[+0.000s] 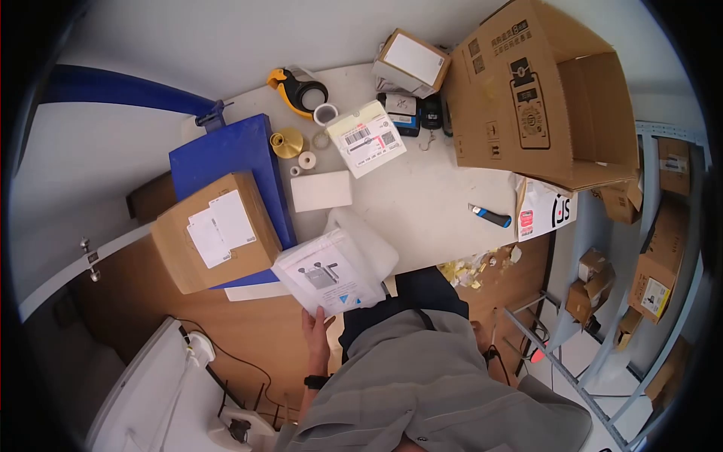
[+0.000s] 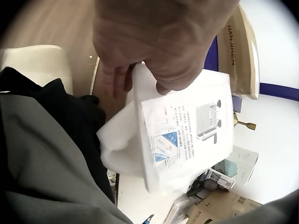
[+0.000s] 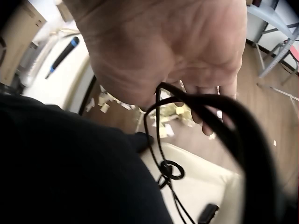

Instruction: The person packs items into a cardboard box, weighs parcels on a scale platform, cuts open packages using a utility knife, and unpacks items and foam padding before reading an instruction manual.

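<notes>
My left hand (image 1: 318,335) grips the near edge of a flat white package (image 1: 327,275), its thumb on the printed face and its fingers behind. In the left wrist view the label (image 2: 167,146) shows a device drawing and a blue and white mark, and my hand (image 2: 149,46) covers one edge. Translucent white wrapping (image 1: 369,241) lies just beyond the package, over the table's front edge. My right hand (image 3: 163,51) hangs low beside my body with relaxed fingers. Loops of black cable (image 3: 205,100) pass in front of it; it holds nothing visible.
A taped carton (image 1: 169,248) rests on a blue panel at the left. On the table (image 1: 429,211) are a labelled box (image 1: 369,143), a white block (image 1: 321,191), a tape dispenser (image 1: 297,90) and a blue knife (image 1: 489,215). A large open carton (image 1: 520,98) stands back right.
</notes>
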`<action>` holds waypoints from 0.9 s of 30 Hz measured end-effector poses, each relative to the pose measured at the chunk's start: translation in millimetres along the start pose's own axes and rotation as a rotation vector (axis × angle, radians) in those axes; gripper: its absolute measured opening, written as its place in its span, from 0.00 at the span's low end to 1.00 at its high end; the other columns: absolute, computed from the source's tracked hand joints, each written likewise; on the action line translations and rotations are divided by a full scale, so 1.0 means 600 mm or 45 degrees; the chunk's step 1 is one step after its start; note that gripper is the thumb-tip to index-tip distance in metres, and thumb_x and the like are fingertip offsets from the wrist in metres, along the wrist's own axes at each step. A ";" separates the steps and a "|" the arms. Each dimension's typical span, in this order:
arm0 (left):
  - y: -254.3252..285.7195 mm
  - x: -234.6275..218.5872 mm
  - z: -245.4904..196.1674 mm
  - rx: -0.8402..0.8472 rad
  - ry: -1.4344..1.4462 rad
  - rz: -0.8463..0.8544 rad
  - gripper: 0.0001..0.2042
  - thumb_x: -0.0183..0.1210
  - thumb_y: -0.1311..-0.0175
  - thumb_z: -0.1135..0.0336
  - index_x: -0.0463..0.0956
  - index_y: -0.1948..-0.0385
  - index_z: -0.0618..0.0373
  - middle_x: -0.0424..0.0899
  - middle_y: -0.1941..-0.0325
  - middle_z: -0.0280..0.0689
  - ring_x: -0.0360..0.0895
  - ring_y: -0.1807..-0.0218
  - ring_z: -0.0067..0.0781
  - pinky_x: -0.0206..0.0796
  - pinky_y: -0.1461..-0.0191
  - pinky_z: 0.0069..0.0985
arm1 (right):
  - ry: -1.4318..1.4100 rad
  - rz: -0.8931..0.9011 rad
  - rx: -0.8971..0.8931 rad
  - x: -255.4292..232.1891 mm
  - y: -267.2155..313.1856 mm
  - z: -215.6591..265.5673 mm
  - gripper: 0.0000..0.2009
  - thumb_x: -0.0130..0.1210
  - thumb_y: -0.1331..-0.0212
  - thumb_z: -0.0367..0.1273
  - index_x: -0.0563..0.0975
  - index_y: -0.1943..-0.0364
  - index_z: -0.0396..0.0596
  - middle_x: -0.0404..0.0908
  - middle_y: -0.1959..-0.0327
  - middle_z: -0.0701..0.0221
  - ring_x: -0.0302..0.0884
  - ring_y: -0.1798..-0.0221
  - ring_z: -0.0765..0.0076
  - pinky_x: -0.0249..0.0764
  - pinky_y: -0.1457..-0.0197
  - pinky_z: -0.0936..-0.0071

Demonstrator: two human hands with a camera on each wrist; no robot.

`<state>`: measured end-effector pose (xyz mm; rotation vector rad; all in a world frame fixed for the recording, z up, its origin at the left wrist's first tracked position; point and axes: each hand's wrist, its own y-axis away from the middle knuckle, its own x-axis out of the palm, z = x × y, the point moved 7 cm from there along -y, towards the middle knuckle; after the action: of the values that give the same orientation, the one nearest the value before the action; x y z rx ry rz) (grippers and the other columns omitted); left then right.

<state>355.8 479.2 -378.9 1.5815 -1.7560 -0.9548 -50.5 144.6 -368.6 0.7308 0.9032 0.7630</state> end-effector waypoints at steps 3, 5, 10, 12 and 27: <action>0.009 -0.004 -0.003 0.058 -0.056 0.071 0.23 0.55 0.20 0.60 0.65 0.30 0.58 0.79 0.37 0.40 0.79 0.40 0.33 0.77 0.39 0.35 | -0.691 0.231 0.508 0.111 -0.063 -0.525 0.17 0.59 0.31 0.42 0.81 0.55 0.38 0.88 0.61 0.59 0.88 0.59 0.57 0.80 0.55 0.64; 0.009 0.007 -0.019 0.221 -0.261 0.191 0.24 0.56 0.20 0.60 0.64 0.30 0.60 0.78 0.35 0.39 0.79 0.40 0.30 0.75 0.37 0.32 | -0.662 0.302 0.534 0.099 -0.026 -0.434 0.18 0.59 0.31 0.42 0.81 0.55 0.38 0.88 0.61 0.59 0.88 0.59 0.57 0.80 0.55 0.64; 0.045 0.004 -0.020 0.169 -0.367 0.154 0.27 0.52 0.19 0.56 0.60 0.26 0.60 0.74 0.29 0.41 0.73 0.31 0.32 0.67 0.30 0.36 | -0.544 0.488 0.578 0.145 -0.067 -0.376 0.18 0.59 0.32 0.43 0.81 0.55 0.39 0.88 0.61 0.59 0.88 0.58 0.56 0.80 0.54 0.63; 0.045 0.008 0.002 0.183 -0.248 0.129 0.29 0.50 0.18 0.52 0.58 0.24 0.59 0.71 0.26 0.41 0.70 0.28 0.34 0.64 0.27 0.39 | -0.466 0.539 0.586 0.123 -0.104 -0.379 0.18 0.59 0.32 0.43 0.81 0.54 0.39 0.88 0.61 0.59 0.88 0.58 0.56 0.80 0.54 0.63; -0.123 -0.487 0.526 0.050 -0.329 0.098 0.27 0.54 0.21 0.54 0.66 0.29 0.64 0.79 0.34 0.46 0.76 0.35 0.38 0.71 0.34 0.35 | -0.075 0.621 0.631 0.080 -0.194 -0.450 0.20 0.60 0.33 0.45 0.82 0.52 0.40 0.88 0.60 0.58 0.88 0.57 0.55 0.80 0.53 0.61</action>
<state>178.7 805.4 -608.5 1.4542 -2.0063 -1.1343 -237.4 183.2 -597.4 1.4388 0.8779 0.9473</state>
